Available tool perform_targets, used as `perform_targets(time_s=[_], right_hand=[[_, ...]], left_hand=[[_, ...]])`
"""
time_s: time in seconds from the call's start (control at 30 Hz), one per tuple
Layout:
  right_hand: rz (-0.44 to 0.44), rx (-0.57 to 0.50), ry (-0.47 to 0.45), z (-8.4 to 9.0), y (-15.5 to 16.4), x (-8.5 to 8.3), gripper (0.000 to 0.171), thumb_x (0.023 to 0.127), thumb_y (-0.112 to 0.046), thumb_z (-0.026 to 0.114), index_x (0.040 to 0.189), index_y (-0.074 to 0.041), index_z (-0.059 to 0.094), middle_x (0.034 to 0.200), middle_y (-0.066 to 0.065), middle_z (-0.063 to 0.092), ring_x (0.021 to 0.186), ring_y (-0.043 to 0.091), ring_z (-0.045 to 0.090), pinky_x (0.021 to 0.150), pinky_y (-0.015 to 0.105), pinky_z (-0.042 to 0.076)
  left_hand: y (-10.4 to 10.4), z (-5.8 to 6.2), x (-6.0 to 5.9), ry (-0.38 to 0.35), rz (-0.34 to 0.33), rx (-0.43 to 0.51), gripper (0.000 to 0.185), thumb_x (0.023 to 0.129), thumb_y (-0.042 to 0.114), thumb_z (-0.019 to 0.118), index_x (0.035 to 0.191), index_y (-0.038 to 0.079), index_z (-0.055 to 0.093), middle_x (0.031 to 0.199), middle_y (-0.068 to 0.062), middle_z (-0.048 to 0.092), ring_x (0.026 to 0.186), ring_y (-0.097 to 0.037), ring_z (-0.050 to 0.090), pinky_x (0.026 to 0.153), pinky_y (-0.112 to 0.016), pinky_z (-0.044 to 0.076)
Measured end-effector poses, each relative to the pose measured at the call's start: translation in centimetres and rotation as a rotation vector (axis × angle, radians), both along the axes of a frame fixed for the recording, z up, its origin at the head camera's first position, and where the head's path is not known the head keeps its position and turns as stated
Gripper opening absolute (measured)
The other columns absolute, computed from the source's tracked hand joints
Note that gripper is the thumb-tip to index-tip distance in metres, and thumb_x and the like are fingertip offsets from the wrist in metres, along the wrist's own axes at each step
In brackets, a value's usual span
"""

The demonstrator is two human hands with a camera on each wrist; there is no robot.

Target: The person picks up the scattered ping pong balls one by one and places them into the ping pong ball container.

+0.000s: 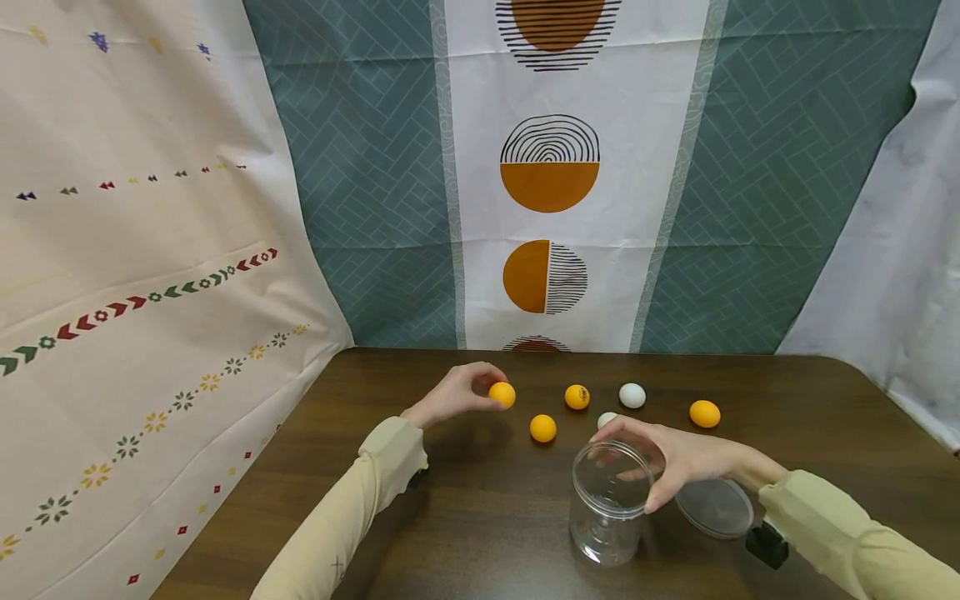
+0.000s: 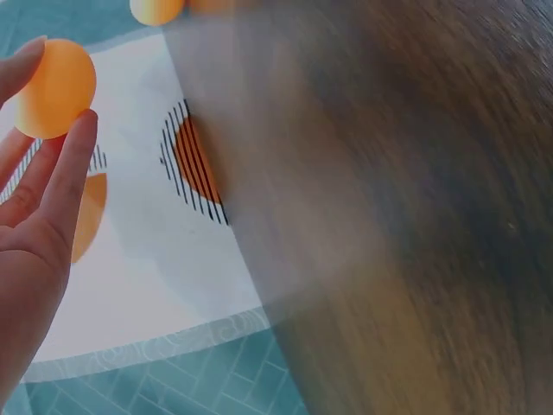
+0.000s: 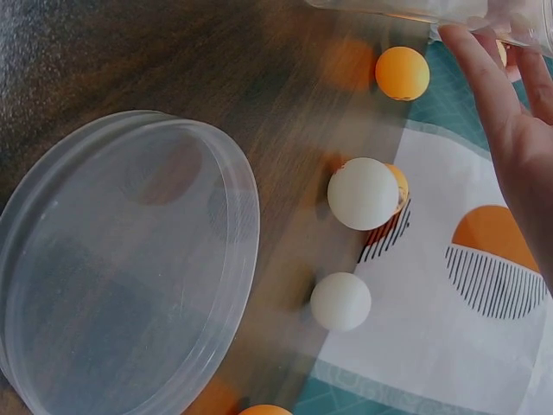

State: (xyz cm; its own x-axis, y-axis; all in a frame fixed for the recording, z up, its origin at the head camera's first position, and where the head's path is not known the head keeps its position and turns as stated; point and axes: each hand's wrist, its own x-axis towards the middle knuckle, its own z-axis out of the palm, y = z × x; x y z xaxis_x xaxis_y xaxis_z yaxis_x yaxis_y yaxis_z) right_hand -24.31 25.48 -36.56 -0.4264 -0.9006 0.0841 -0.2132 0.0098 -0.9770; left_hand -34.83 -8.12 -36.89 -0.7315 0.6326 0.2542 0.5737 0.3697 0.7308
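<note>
My left hand (image 1: 456,395) pinches an orange ping-pong ball (image 1: 502,395) between thumb and fingertips, held above the table. The left wrist view shows that ball (image 2: 57,88) up close, with the thumb on one side and the fingers on the other. With thumb and fingers spread across its rim, my right hand (image 1: 690,454) grips a clear, lidless plastic jar (image 1: 606,533) on the table. In the right wrist view only a strip of the jar (image 3: 380,9) shows at the top edge.
A clear round lid (image 1: 716,508) lies right of the jar. Behind the jar are orange balls (image 1: 543,428), a printed orange ball (image 1: 577,397) and a white ball (image 1: 632,395); another white ball (image 1: 606,418) is partly hidden by my right hand. One orange ball (image 1: 704,413) sits farther right. Curtains hang behind.
</note>
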Motion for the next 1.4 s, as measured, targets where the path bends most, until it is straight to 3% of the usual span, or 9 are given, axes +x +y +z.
perform_targets(time_s=[0.3,0.57,0.7,0.9,1.4], right_hand=[[-0.003,0.007,-0.005,0.0,0.0,0.0,0.072,0.073,0.001,0.071,0.131,-0.002,0.027,0.136,0.022,0.028,0.122,0.044,0.026,0.093,0.052,0.03],[-0.001,0.005,-0.012,0.0,0.0,-0.1,0.072,0.073,0.0,0.071,0.131,-0.002,0.027,0.136,0.022,0.027,0.122,0.047,0.024,0.093,0.052,0.03],[-0.006,0.009,-0.019,0.0,0.1,-0.1,0.072,0.073,0.0,0.071,0.131,-0.002,0.027,0.136,0.022,0.027,0.122,0.046,0.024,0.093,0.053,0.03],[-0.009,0.012,-0.013,-0.1,0.1,-0.1,0.072,0.073,-0.002,0.072,0.131,-0.003,0.028,0.135,0.022,0.027,0.122,0.043,0.026,0.093,0.053,0.03],[-0.015,0.022,-0.027,-0.2,0.2,-0.1,0.072,0.073,-0.001,0.071,0.131,-0.004,0.028,0.136,0.021,0.025,0.123,0.044,0.025,0.093,0.05,0.032]], left_hand=[[1.0,1.0,0.8,0.035,-0.042,0.002,0.032,0.074,0.021,0.076,0.102,0.015,0.062,0.096,0.006,0.059,0.087,-0.013,0.052,0.082,-0.041,0.042],[1.9,1.7,1.3,0.038,-0.103,0.041,0.032,0.073,0.02,0.077,0.101,0.013,0.062,0.095,0.006,0.059,0.086,-0.012,0.053,0.082,-0.046,0.042],[2.3,2.0,1.6,0.046,-0.128,0.05,0.032,0.073,0.018,0.077,0.101,0.012,0.062,0.096,0.006,0.059,0.086,-0.012,0.054,0.079,-0.039,0.045],[2.8,2.3,2.0,0.012,-0.175,0.081,0.033,0.074,0.015,0.076,0.103,0.011,0.061,0.098,0.003,0.058,0.086,-0.014,0.054,0.072,-0.029,0.049],[3.9,3.3,3.3,0.008,-0.253,0.1,0.031,0.076,0.017,0.075,0.104,0.015,0.06,0.1,0.004,0.059,0.089,-0.014,0.053,0.074,-0.031,0.049]])
